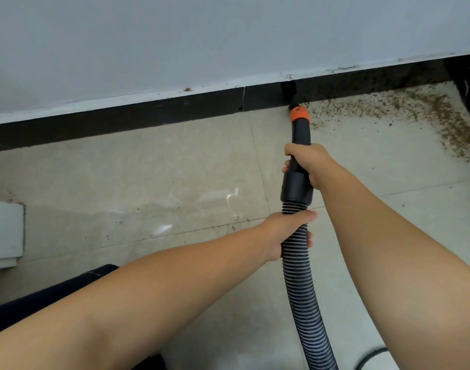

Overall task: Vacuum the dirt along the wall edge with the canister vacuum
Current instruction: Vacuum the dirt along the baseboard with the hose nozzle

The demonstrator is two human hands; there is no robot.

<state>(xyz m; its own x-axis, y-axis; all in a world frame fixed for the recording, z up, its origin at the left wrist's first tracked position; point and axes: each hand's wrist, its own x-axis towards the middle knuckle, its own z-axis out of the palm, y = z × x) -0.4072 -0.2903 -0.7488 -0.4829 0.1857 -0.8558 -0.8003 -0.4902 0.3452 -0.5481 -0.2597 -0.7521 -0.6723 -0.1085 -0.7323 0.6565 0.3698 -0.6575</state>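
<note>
Both hands grasp the vacuum line. Our right hand [307, 162] wraps its fingers around the black rigid wand [300, 134], just above the wider black cuff [296, 189] where wand meets hose. Our left hand [287, 233] curls around the ribbed grey-black hose [302, 295] just below that cuff, thumb laid across the top of the ribs, fingertips showing on the far side.

We note an orange collar [298, 114] near the wand's far end. Beyond it the black nozzle tip [293, 100] sits at the foot of the dark baseboard [148, 116], right where baseboard meets floor. We cannot tell whether the tip actually touches the baseboard; black on black.

Dirt [415, 110]: brown granular debris, scattered to the right of the nozzle along the wall edge, thickening toward the right corner and trailing down the right side of the tiled floor [148, 169]. Specks also cling to the baseboard face on that side. Left of the nozzle we see only a few stray specks on the tile.

White wall [202, 36] above the baseboard, with chipped paint and a few brown flecks along its lower edge.

Hose runs from the cuff down between our forearms and out of the bottom of the view. A thin dark cord [370, 355] curves at the bottom right. A white boxy object [4, 233] sits at the left edge.
</note>
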